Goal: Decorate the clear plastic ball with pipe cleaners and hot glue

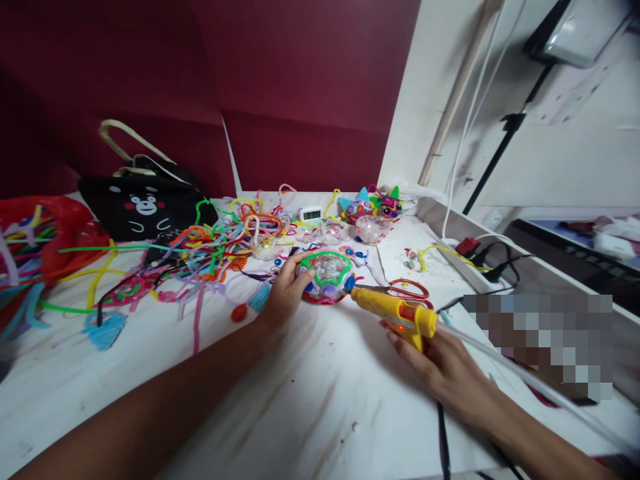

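White table [320, 400] meets a dark red wall [300, 80] at the back. Far left sits a red bag [65, 233]. Next to it is a black bag [143, 207] with a bear face on it. A big messy pile of fuzzy wires [215, 247] in many colors spreads out beside it. The left hand [286, 293] pinches the left edge of a round toy [327, 273] with a green wire ring, which lies flat in the middle of the table. Behind it stand a small white clock [311, 214] and some clear balls [373, 229]. The yellow glue gun [395, 313] points its tip at the toy's right edge. The right hand [440, 367] is closed around its handle. Red scissors [413, 290] lie just behind the gun. A white plug strip [470, 267] is farther right.
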A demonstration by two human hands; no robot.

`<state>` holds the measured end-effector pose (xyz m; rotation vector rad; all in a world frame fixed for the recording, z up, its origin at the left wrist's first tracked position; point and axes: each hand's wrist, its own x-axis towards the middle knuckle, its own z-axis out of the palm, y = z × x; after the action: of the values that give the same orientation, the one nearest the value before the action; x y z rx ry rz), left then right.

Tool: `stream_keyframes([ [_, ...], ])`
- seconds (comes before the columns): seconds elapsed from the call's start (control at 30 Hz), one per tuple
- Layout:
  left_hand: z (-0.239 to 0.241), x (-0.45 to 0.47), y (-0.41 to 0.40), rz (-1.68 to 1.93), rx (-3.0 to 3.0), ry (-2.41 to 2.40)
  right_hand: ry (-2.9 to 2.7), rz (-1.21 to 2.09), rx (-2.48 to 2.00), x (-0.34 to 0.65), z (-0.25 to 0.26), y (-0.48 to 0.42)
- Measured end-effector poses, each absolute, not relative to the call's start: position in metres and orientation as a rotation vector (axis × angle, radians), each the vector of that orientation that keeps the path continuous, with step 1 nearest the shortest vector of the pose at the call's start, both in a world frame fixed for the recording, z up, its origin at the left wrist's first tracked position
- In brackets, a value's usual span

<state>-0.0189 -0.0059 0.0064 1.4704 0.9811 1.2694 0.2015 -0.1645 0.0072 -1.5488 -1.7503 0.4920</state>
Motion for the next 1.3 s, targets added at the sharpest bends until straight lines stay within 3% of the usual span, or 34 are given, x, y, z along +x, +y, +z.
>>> stream_keyframes([
  [0.23,0.009,-0.019,-0.006,1.268,1.502,1.009,-1.461,1.333,-1.578,0.196,0.027,-0.160],
  [0.43,0.008,-0.019,-0.006,1.275,1.472,0.980,-1.422,1.576,-1.671,0.198,0.019,-0.147],
  [0.53,0.007,-0.019,-0.006,1.278,1.467,0.961,-1.657,1.353,-1.816,0.201,0.022,-0.143],
  [0.63,0.007,-0.019,-0.006,1.282,1.483,0.977,-2.065,0.784,-1.901,0.200,0.033,-0.139],
  [0.8,0.005,-0.021,-0.006,1.276,1.520,0.977,-2.266,0.204,-1.620,0.195,0.051,-0.116],
  [1.0,0.000,-0.021,-0.003,1.289,1.510,0.953,-2.117,0.053,-1.140,0.186,0.056,-0.071],
  [1.3,0.001,-0.019,-0.002,1.280,1.456,0.939,-2.150,0.002,-1.066,0.185,0.043,-0.057],
])
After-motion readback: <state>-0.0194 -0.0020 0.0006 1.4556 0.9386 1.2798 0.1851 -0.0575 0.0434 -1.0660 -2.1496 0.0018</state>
